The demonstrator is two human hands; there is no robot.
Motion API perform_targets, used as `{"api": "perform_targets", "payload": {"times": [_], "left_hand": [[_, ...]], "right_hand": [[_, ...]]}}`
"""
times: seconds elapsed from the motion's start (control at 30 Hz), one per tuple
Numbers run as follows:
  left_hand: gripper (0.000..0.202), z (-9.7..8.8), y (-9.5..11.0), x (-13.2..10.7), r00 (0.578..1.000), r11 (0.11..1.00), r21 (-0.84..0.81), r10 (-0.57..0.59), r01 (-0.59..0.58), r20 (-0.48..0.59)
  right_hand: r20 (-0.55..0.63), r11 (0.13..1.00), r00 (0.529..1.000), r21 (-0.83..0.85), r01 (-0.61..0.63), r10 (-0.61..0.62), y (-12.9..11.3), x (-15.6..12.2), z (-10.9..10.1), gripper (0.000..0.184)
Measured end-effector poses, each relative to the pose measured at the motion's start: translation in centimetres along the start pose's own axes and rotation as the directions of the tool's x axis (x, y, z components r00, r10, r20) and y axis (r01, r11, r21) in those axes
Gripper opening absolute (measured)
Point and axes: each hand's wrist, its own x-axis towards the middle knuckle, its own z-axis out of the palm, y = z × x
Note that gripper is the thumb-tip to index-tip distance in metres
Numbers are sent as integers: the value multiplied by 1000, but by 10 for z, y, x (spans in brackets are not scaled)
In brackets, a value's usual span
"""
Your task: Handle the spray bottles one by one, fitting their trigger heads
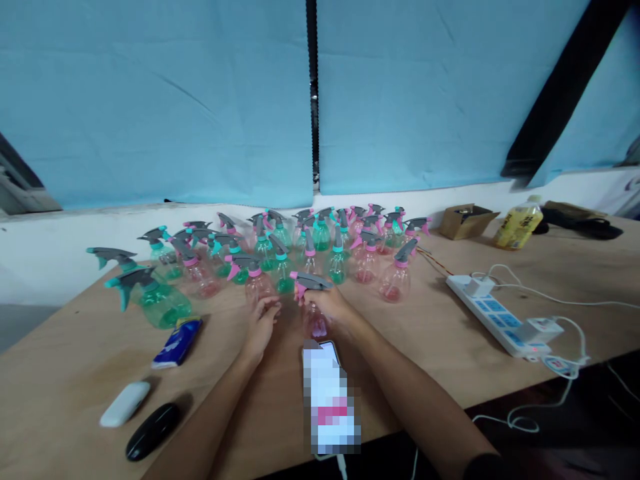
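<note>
My right hand (327, 305) is closed around the neck of a pink spray bottle (316, 324) with a grey trigger head (311, 281), standing on the wooden table (450, 320). My left hand (261, 327) reaches forward beside it, fingers stretched toward another pink spray bottle (258, 283), holding nothing. Behind them stand several pink and green spray bottles (320, 237) in a cluster. A phone (330, 393) lies on the table between my forearms.
Two larger green spray bottles (155, 300) stand at the left. A blue tissue pack (178, 343), a white case (125, 403) and a black case (153, 430) lie front left. A power strip (495, 313) with chargers, a cardboard box (465, 221) and a yellow bottle (519, 225) are at the right.
</note>
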Motion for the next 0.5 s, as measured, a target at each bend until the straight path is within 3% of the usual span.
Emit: {"api": "perform_targets", "payload": {"times": [0.17,0.33,0.5], "left_hand": [[36,-2,1,2,1000,999,-40,-23,23,-14],[35,-2,3,1,1000,999,-41,-24,24,-4],[36,-1,5,-3,998,1000,-8,-21,21,65]], "right_hand": [[42,999,999,-19,-32,33,-9,-2,-4,21],[90,998,995,50,37,-41,-9,-1,-3,19],[97,1000,995,26,-14,12,-7,0,-5,17]]}}
